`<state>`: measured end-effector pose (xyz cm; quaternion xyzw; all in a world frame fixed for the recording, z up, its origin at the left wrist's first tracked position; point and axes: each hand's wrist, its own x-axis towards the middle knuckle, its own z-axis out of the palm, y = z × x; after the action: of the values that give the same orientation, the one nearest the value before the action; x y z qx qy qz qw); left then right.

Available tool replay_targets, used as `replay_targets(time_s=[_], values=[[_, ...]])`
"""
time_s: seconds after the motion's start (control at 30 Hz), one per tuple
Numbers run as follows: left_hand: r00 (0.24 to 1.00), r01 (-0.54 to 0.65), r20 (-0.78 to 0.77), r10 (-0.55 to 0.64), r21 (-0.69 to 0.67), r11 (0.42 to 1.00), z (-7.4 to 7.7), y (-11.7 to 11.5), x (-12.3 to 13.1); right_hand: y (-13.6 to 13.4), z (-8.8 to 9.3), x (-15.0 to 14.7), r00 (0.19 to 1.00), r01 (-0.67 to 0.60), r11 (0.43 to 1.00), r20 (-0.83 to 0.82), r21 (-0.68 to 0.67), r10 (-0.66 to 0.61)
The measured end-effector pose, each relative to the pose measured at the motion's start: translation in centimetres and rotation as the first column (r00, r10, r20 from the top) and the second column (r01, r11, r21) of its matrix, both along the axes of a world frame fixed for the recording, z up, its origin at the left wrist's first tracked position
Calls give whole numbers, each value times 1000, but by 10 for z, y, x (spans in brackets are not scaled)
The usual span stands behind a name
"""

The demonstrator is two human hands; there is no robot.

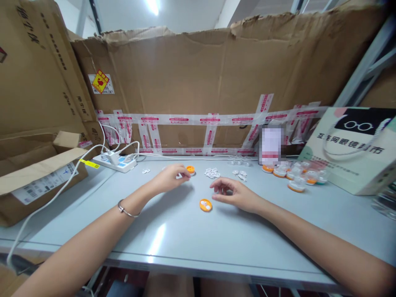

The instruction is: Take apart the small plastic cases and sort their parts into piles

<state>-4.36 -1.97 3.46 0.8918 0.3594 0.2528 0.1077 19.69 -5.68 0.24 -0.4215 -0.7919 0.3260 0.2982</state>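
Observation:
My left hand (pixel 172 178) reaches over the table with thumb and fingers closed at the near edge of an orange round base (pixel 190 169). The fingertips partly cover that base, and something pale shows under it. Closer to me, a second orange round base (pixel 206 205) lies flat with small white pieces inside. Just right of it hovers my right hand (pixel 233 194), fingers curled but apart, with nothing seen in them. A pile of small white plastic parts (pixel 212 173) lies beyond, between the hands. More white parts (pixel 239 175) sit farther right.
Several clear-domed pieces with orange or green bases (pixel 296 184) stand at right, before a paper bag (pixel 349 152). Clear domes (pixel 239 161) lie at the back. A power strip (pixel 116 161) with white cables and an open carton (pixel 40 173) are at left. Cardboard (pixel 179 78) walls the back.

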Motion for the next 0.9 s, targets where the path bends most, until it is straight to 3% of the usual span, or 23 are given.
replay_targets(time_s=[0.1,0.2,0.47,0.6,0.8,0.9], values=[[969,243,-11,-247,-143,959,5,-18,15,-7,0,-7,993,-59,996,102,62,52],[950,303,-12,-313,-224,926,1,-25,26,-11,-2,-14,987,-73,993,149,96,59],[963,220,-92,-253,-276,936,-7,-24,31,-10,-4,-17,993,-102,994,69,37,99],[960,132,-219,-174,-196,972,-4,-31,36,-10,-4,-18,991,-126,991,49,35,125],[907,256,-338,-249,-25,966,0,-38,35,-11,-5,-18,990,-135,990,46,35,133],[891,259,-395,-225,33,965,-3,-41,36,-11,-6,-17,991,-131,991,46,37,129]])
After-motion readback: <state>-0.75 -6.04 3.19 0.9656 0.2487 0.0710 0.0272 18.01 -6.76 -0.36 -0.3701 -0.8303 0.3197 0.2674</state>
